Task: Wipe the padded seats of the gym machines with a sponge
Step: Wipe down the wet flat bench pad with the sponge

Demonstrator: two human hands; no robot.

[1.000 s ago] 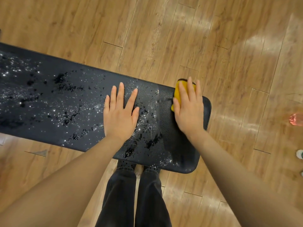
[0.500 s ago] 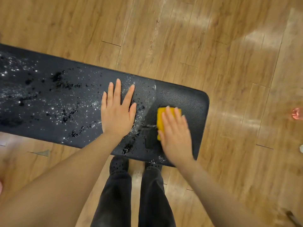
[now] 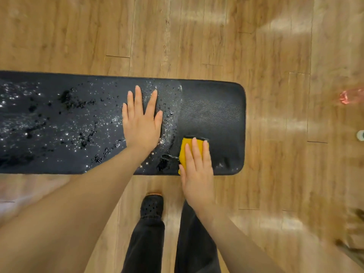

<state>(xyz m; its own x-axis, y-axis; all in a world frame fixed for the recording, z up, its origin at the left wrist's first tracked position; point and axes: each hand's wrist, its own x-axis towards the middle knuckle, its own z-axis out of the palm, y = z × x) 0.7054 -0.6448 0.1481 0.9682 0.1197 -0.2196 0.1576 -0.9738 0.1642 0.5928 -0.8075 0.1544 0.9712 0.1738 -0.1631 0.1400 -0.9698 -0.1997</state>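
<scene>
So we're looking straight down at a long black padded leather-look bench seat (image 3: 212, 115) lying across a shiny wooden plank floor (image 3: 197, 36). Our left hand (image 3: 140, 123) is flat on the pad, palm down, fingers straight and a bit spread, just resting there. Our right hand (image 3: 197, 170) is pressing a yellow rectangular sponge (image 3: 186, 152) onto the near edge of the seat, towards its right end. Fingers are laid out straight over the top of it, not curled round. A dark strip shows along the sponge's far edge, so maybe a scrubby layer, but we can't tell.

The stretch of pad left of the hands is covered in white specks and dark wet-looking blobs (image 3: 69, 119), while the right end looks plain and matte. A little puddle sits just left of the sponge.

Below the bench we see our dark trouser legs (image 3: 145, 245) and one black perforated shoe (image 3: 151, 205). Off at the right edge there's a blurry pinkish object (image 3: 351, 96), too fuzzy to identify.
</scene>
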